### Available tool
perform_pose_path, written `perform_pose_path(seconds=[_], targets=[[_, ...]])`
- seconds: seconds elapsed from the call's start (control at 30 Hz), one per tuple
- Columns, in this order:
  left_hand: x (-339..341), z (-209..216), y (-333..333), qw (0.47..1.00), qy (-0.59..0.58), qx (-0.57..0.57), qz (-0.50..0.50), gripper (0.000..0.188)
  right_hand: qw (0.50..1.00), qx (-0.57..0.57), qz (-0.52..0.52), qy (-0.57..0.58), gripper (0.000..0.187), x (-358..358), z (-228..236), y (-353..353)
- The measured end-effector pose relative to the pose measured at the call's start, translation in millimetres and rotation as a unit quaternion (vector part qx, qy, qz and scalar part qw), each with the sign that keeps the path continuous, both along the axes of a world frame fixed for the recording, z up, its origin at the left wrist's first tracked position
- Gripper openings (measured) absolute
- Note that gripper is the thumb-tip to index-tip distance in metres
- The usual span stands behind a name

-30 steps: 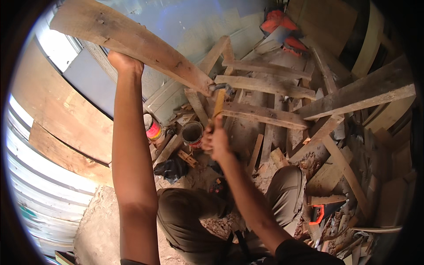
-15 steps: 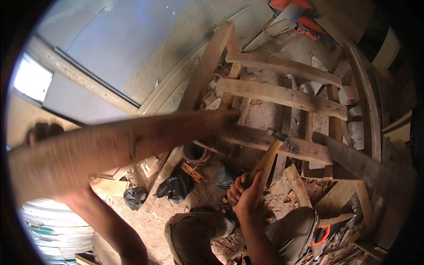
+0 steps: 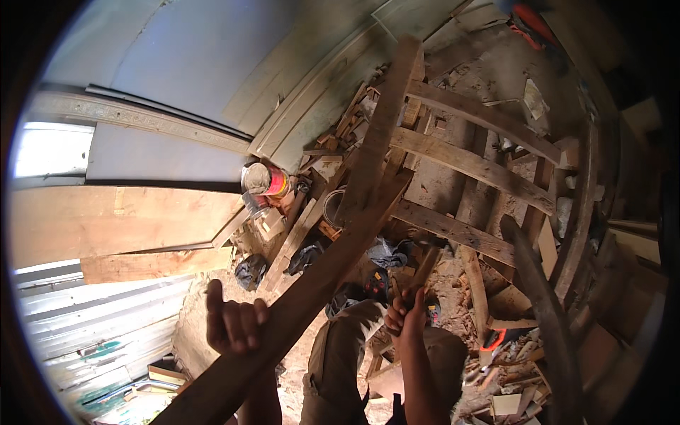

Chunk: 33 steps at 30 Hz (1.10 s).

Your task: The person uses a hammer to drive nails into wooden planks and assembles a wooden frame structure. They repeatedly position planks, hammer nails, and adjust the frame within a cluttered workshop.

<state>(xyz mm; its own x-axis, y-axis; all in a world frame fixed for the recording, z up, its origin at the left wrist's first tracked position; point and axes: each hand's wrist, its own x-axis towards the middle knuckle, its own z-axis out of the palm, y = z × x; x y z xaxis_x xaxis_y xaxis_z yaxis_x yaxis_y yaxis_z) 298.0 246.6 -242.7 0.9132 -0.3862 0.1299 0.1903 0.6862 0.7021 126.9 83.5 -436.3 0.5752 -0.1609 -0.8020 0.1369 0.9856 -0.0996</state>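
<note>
A long, dark wooden plank [image 3: 312, 290] slants from the lower left up to the middle, its far end in front of a wooden frame. My left hand [image 3: 235, 326] grips it, fingers curled over its left edge, the forearm partly hidden beneath. My right hand [image 3: 407, 315] is closed round the handle of a hammer [image 3: 426, 268], whose dark head points away from me, close to the nearest crosspiece. The wooden frame [image 3: 471, 163] lies ahead, several crosspieces joining its long side timbers. Whether the plank touches the frame, I cannot tell.
Corrugated metal sheet [image 3: 113, 312] and a broad pale board [image 3: 127, 219] stand at left. A paint can [image 3: 263, 180] sits by the wall among offcuts. Black plastic bags [image 3: 250, 272] lie on the floor. A long timber [image 3: 542, 304] and an orange-handled tool [image 3: 494, 340] are at right.
The plank has swung from nearly level to a steep slant, its near end now at the lower edge. My left hand has moved right with it; the hammer is lower and nearer me.
</note>
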Motion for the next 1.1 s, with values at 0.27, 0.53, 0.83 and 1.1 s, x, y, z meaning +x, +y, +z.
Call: perform_pose_path(seconds=[0.27,0.53,0.83,1.1], targets=[[-59.5,110.8,77.8,0.972,0.079,0.193,0.111,0.041,0.955,-0.092,-0.141,0.246,0.042,-28.9,51.0,-52.5],[-34.5,133.2,47.0,0.984,0.162,0.076,-0.010,0.013,0.988,0.122,0.079,0.046,0.043,27.3,97.8,17.7],[-25.3,141.0,49.0,0.965,0.225,0.101,-0.084,0.019,0.966,-0.057,-0.180,0.177,0.044,-32.0,14.5,-15.6],[-19.3,140.8,52.9,0.956,0.234,0.139,-0.113,0.018,0.989,0.019,0.035,0.144,0.049,10.3,107.4,0.3]])
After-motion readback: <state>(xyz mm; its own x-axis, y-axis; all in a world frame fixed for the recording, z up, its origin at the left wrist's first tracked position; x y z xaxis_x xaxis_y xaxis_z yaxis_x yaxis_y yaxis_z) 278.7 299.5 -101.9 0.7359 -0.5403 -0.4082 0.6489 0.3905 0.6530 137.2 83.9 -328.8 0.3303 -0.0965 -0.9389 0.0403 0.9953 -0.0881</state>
